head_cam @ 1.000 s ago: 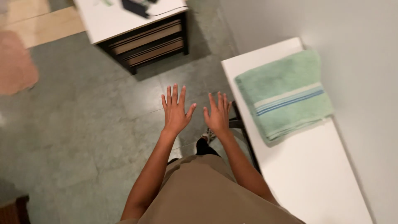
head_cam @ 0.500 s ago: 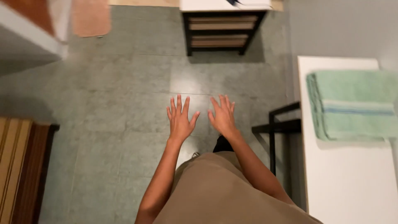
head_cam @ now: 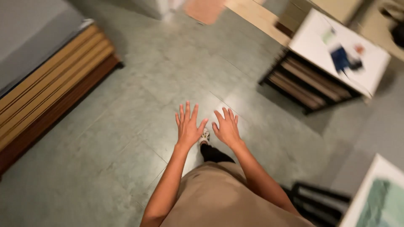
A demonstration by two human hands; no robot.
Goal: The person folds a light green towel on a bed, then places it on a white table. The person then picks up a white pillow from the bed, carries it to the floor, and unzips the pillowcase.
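Hands are all that is at work here, both held out flat over the grey-green floor (head_cam: pixel 105 138), palms down, and they hold nothing. By size, the floor comes first and fills most of the view from the head camera. At far left a wooden slatted bench (head_cam: pixel 50 96) runs along a grey wall. At upper right stands a white-topped counter (head_cam: pixel 336 52) with dark shelves beneath it; the small things on its top are too blurred to tell. At the lower right corner lies the corner of another white counter (head_cam: pixel 366 197), with a green towel (head_cam: pixel 385 206) on it and a black frame (head_cam: pixel 317 201) just beside it. The person's tan garment (head_cam: pixel 219 197) fills the bottom middle. The left hand (head_cam: pixel 188 126) has its fingers spread wide; the right hand (head_cam: pixel 227 128), near it but apart, has them spread a little less. Between and below the hands a shoe (head_cam: pixel 205 136) shows on the floor.
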